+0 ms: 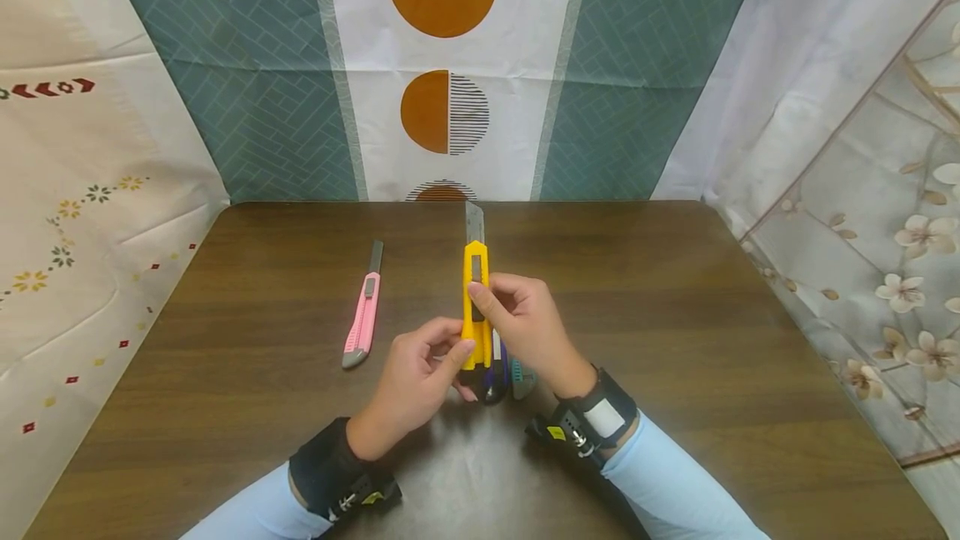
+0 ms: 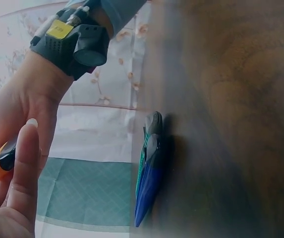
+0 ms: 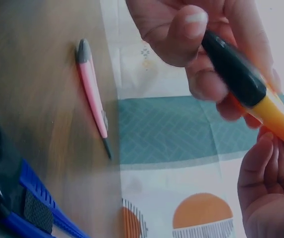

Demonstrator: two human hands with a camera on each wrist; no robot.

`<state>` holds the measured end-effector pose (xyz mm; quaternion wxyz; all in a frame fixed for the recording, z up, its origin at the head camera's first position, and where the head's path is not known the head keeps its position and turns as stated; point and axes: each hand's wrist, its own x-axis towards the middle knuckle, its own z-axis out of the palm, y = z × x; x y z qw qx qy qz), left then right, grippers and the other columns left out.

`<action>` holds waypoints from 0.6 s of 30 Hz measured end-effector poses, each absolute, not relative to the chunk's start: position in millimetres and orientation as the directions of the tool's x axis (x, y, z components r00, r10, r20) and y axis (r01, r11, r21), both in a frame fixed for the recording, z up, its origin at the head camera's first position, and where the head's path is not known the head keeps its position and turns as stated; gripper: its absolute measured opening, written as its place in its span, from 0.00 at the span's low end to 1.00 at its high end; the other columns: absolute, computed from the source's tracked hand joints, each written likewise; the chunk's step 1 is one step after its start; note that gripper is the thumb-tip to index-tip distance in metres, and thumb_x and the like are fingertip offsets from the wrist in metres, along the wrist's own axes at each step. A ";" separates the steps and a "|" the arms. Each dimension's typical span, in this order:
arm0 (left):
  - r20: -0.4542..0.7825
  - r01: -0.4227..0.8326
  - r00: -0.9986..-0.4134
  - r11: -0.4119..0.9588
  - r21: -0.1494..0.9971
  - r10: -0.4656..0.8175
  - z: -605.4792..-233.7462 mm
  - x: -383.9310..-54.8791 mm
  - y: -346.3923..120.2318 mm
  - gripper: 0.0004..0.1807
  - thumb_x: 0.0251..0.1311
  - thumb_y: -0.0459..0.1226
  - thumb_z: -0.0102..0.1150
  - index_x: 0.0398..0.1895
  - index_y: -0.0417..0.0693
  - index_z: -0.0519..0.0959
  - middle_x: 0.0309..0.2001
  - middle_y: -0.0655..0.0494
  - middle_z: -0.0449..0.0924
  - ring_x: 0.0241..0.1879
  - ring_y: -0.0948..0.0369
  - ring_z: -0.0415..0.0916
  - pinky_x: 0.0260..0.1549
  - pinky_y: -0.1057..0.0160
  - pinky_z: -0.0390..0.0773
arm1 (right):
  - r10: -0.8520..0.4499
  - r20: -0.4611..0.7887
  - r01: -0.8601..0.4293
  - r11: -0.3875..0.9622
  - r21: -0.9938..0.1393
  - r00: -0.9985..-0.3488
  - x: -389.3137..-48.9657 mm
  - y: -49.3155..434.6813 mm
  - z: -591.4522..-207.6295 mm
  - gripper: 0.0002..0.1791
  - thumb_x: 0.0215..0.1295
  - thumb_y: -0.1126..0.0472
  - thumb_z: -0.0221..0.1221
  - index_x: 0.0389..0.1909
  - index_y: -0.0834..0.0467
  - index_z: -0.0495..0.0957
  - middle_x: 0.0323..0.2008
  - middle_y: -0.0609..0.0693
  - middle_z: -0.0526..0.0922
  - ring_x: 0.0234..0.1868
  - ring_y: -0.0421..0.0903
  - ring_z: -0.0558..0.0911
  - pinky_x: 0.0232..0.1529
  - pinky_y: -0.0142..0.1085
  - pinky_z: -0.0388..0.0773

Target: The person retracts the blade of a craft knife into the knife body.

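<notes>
A yellow utility knife (image 1: 476,332) with a black end is held above the table, its metal blade (image 1: 475,222) extended and pointing away from me. My left hand (image 1: 420,365) pinches its lower part between thumb and fingers. Higher up, my right hand (image 1: 531,325) grips the same knife, thumb by the slider. Beneath it on the table lie a blue utility knife (image 3: 42,198) and a green one (image 2: 141,171) side by side, partly hidden in the head view. A pink utility knife (image 1: 363,311) with grey ends lies left of my hands, some blade showing.
The brown wooden table (image 1: 645,298) runs back to a hanging cloth (image 1: 637,65) of green and white panels with orange circles. Patterned fabric (image 1: 82,215) hangs on the left, and a floral curtain (image 1: 885,273) on the right. Both wrists wear black straps with cameras.
</notes>
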<state>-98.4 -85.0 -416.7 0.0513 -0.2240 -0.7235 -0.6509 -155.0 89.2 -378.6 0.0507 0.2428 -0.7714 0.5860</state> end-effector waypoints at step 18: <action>0.334 0.359 -0.907 0.056 0.932 0.257 -413.4 -98.4 -88.3 0.12 0.68 0.30 0.63 0.52 0.36 0.80 0.34 0.41 0.84 0.27 0.59 0.86 0.19 0.50 0.86 | -0.374 0.363 -0.446 0.164 -0.880 -0.854 -154.3 89.8 -379.1 0.08 0.73 0.60 0.62 0.42 0.62 0.84 0.32 0.53 0.84 0.29 0.48 0.80 0.31 0.33 0.85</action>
